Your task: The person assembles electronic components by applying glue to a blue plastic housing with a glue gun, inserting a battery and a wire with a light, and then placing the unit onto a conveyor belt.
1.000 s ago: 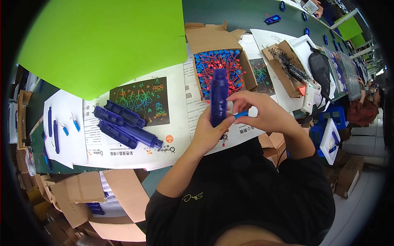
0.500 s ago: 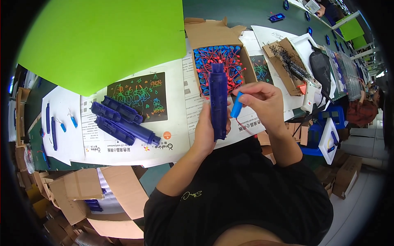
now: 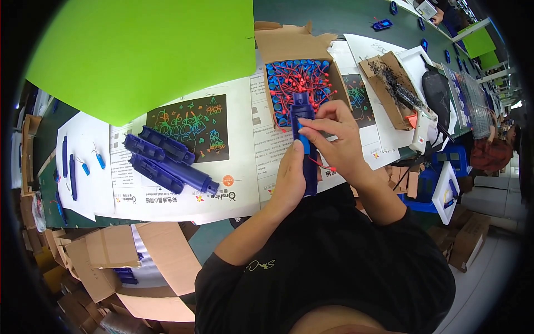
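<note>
Head cam, blue cyl. (image 3: 306, 146) now against purple hsg. (image 3: 311, 179), prev. apart

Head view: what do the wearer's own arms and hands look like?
Left hand and right hand are bare: no gloves, watch or bracelet visible. Forearms uncovered too. Short, loose black sleeves end near the elbows, part of a black shirt with a small yellow-green script mark.

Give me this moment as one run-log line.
left hand: holds dark-blue housing | right hand: fingers at blue cylinder, over housing | beyond: cardboard box, red-wired cylinders
</note>
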A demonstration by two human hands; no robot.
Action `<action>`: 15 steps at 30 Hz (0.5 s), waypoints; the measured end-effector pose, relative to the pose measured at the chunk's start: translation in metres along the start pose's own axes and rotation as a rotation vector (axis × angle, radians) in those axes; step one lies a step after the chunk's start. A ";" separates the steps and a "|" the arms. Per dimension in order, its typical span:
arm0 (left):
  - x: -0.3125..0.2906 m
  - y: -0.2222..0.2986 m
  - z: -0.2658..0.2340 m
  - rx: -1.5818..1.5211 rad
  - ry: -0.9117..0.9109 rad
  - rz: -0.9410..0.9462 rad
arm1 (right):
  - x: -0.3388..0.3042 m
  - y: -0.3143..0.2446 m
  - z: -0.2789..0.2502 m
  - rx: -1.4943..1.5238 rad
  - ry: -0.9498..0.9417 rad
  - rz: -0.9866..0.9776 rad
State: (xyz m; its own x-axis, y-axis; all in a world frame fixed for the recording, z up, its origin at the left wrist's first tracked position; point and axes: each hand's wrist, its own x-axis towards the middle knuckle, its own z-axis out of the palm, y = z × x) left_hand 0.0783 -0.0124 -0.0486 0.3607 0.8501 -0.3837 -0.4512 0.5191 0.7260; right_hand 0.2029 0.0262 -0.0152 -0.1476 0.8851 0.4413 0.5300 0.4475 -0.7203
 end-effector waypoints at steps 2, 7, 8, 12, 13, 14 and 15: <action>0.001 0.000 0.003 0.025 0.027 0.010 | -0.001 -0.001 -0.003 0.041 -0.068 0.077; 0.004 0.009 -0.007 0.071 0.002 0.102 | -0.006 0.002 -0.014 0.548 0.091 0.346; 0.003 0.013 -0.009 0.087 -0.006 0.136 | -0.002 -0.001 -0.020 0.604 0.050 0.401; -0.005 0.023 0.001 0.225 -0.006 0.213 | 0.010 -0.018 -0.017 0.654 -0.340 0.466; -0.009 0.024 0.002 0.265 -0.003 0.218 | 0.016 -0.021 -0.018 0.669 -0.362 0.443; -0.010 0.028 -0.001 0.258 -0.067 0.203 | 0.025 -0.023 -0.019 0.668 -0.376 0.426; -0.010 0.033 -0.005 0.252 -0.125 0.190 | 0.036 -0.025 -0.021 0.671 -0.394 0.407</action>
State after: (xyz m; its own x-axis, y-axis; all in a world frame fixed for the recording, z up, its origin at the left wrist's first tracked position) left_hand 0.0555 -0.0030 -0.0240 0.3936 0.9041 -0.1665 -0.3093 0.3008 0.9021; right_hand 0.2018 0.0443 0.0302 -0.3970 0.9167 -0.0459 0.0199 -0.0414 -0.9989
